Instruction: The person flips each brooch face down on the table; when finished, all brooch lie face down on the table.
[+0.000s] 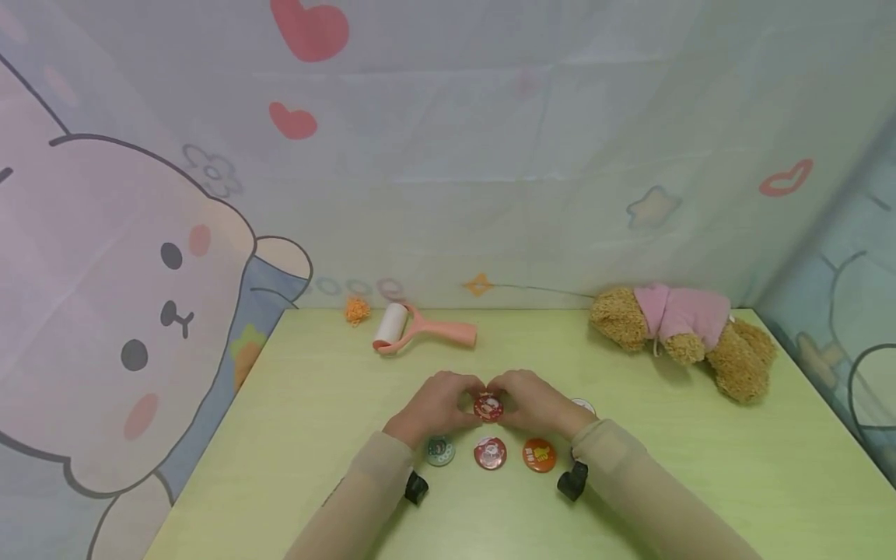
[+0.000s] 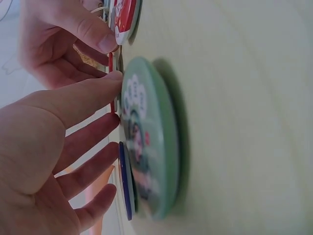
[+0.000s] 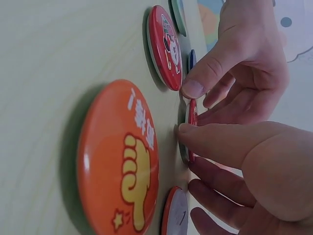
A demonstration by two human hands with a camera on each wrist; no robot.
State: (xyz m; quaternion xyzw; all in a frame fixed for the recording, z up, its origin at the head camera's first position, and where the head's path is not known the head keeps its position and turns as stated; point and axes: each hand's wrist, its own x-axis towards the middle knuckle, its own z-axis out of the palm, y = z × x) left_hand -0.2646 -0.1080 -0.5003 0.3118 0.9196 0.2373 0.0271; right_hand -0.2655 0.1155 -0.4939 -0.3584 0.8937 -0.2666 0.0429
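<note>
A round red pin badge [image 1: 488, 407] lies flat near the middle of the table. My left hand [image 1: 437, 403] grips its left edge between thumb and fingers, while my right hand [image 1: 537, 403] holds the right edge the same way; the two hands meet at its far side. Closer to me is a row of badges: a green one [image 1: 440, 451], another red one [image 1: 490, 453] and an orange one [image 1: 540, 455] with a yellow thumbs-up hand. Beyond the green badge, the left wrist view shows a blue-edged badge [image 2: 126, 181] beside my left fingers.
A white badge [image 1: 583, 405] is partly hidden behind the right forearm. At the back lie an orange tangled bundle [image 1: 357, 310] and a lint roller [image 1: 427, 330] with a pink handle. A teddy bear [image 1: 686, 330] in a pink top lies at the back right, against the cloth backdrop.
</note>
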